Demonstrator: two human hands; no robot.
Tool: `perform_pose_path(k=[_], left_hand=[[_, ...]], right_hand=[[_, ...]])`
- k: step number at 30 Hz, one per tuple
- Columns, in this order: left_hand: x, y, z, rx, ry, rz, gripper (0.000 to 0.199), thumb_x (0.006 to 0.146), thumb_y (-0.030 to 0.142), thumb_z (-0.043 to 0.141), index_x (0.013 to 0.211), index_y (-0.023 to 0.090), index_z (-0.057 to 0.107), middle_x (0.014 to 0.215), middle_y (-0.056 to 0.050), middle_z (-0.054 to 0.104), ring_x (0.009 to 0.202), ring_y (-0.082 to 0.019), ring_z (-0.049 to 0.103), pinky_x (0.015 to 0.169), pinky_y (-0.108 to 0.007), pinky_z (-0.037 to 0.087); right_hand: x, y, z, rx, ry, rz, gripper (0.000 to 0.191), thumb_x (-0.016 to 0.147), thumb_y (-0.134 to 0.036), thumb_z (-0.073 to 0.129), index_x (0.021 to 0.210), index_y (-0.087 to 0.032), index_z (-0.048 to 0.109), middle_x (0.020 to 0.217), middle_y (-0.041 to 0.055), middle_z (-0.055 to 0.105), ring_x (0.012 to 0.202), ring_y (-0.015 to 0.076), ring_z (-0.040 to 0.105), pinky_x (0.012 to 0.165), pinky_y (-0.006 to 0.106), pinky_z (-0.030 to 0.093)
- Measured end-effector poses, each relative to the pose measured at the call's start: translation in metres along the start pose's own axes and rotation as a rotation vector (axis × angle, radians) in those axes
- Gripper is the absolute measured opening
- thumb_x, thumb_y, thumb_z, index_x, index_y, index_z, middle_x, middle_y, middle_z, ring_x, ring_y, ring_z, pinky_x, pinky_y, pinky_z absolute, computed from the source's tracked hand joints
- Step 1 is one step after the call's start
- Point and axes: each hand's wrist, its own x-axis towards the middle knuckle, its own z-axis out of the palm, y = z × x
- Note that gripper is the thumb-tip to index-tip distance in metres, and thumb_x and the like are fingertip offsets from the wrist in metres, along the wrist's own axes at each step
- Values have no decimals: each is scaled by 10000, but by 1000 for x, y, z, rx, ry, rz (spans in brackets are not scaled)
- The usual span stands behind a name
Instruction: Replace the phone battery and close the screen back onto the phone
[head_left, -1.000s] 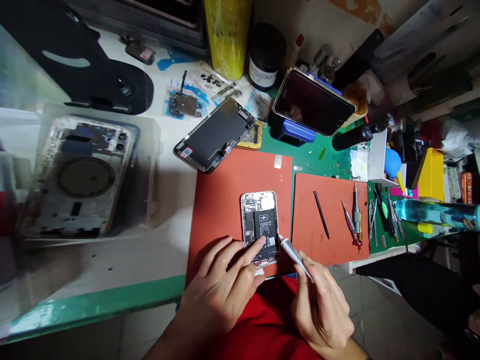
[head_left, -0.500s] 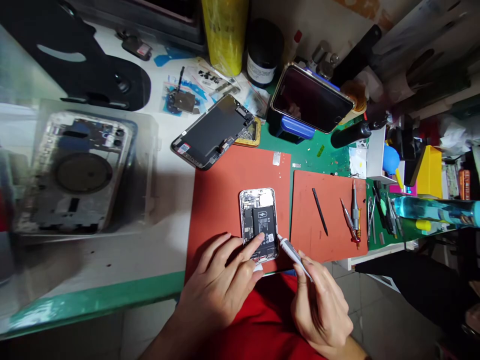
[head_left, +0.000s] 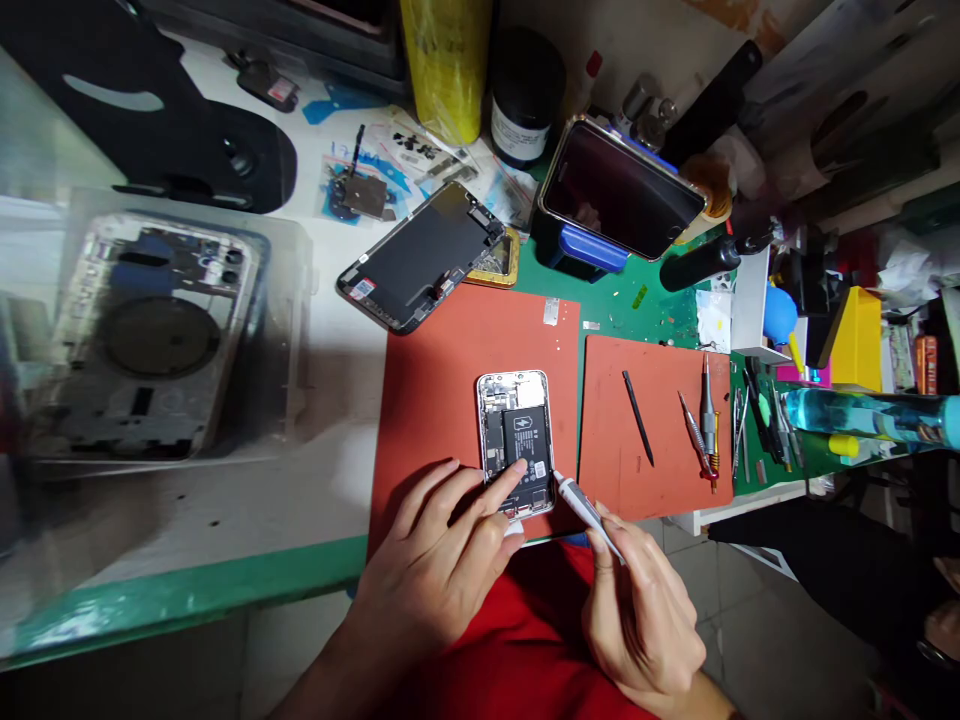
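Note:
An opened phone [head_left: 494,440] lies on an orange-red mat, its black battery [head_left: 529,435] and circuit boards exposed. My left hand [head_left: 442,545] rests over its lower left, fingers spread, with the index fingertip on the battery. A small white piece [head_left: 513,528] shows by the left thumb; what it is I cannot make out. Pinched in my right hand [head_left: 645,610] is a slim white glue tube [head_left: 581,505]. Its narrow nozzle meets the phone's right frame edge, low down.
A detached phone screen [head_left: 424,255] lies beyond the mat. On the right mat [head_left: 607,430] are a black stick [head_left: 638,418] and several screwdrivers [head_left: 707,410]. A phone [head_left: 622,190] leans on a blue stand. At left stands a clear box [head_left: 304,300] containing a larger phone shell.
The whole scene has shifted very slightly up and left in view. Both hands, the phone and the glue tube keep nearly the same positions relative to each other.

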Motion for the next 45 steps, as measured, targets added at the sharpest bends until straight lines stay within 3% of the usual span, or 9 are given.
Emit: perform_pose_path(k=[7, 18, 33, 45], left_hand=[[0, -1, -1, 17, -11, 15, 138, 1068, 163, 618, 944, 195, 670, 1391, -66, 802, 1114, -300, 643, 1105, -536, 500], [0, -1, 1, 21, -11, 26, 142, 1079, 169, 618, 946, 185, 664, 1397, -64, 799, 1107, -310, 628, 1096, -546, 494], [-1, -1, 1, 35, 5, 22, 127, 1060, 160, 642, 940, 198, 663, 1402, -41, 798, 1100, -302, 646, 1090, -539, 504], [-1, -1, 0, 49, -1, 31, 118, 1051, 163, 658, 942, 200, 684, 1414, -33, 792, 1121, -303, 656, 1097, -540, 522]], right_hand=[[-4, 0, -1, 19, 10, 10, 521, 982, -66, 772, 1478, -204, 687, 1187, 80, 868, 943, 260, 879, 848, 373, 765], [-5, -8, -1, 21, 70, 35, 572, 883, 31, 843, 1411, -162, 745, 1110, 70, 869, 910, 230, 862, 851, 344, 754], [-10, -6, -8, 58, 37, 24, 580, 899, 31, 819, 1430, -187, 735, 1108, 69, 872, 915, 235, 868, 814, 352, 764], [11, -12, -16, 25, 23, -72, 529, 918, 31, 779, 1416, -144, 738, 1006, 77, 878, 857, 222, 875, 782, 294, 755]])
